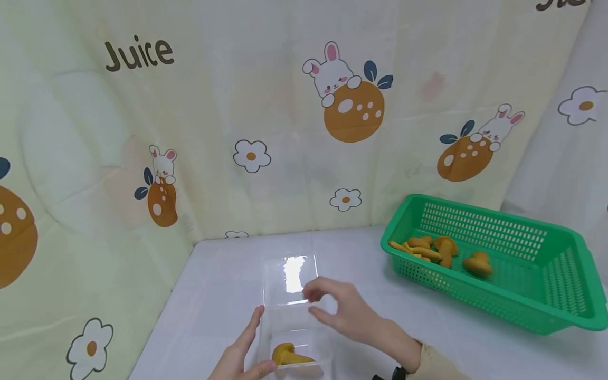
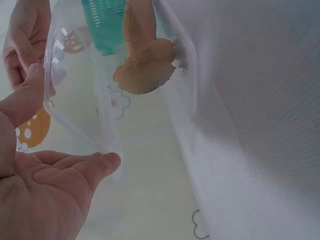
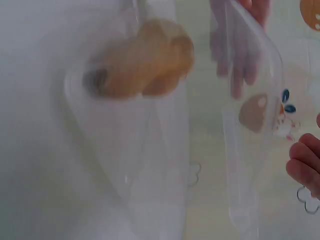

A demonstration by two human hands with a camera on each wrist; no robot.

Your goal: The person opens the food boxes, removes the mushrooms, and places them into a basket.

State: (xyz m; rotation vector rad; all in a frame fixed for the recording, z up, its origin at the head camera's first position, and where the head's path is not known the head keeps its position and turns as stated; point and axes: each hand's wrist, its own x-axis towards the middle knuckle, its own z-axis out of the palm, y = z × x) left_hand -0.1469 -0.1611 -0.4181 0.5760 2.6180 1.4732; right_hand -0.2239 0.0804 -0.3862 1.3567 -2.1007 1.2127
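A clear plastic box (image 1: 323, 345) stands near the front of the table with its hinged lid (image 1: 274, 274) folded back behind it. Inside lies one yellow-brown mushroom (image 1: 291, 355), seen through the clear wall in the left wrist view as a cap and stem (image 2: 145, 70). My left hand (image 1: 239, 352) is at the box's left side, fingers extended along the wall and thumb by the near rim. My right hand (image 1: 342, 311) hovers over the right back part of the box, fingers loosely bent, thumb apart from them, nothing between.
To the right stands a green perforated basket (image 1: 494, 309) holding several more mushrooms (image 1: 478, 264). A patterned curtain (image 1: 285, 105) hangs along the table's back edge and left side. The table (image 1: 209, 295) is covered in white cloth.
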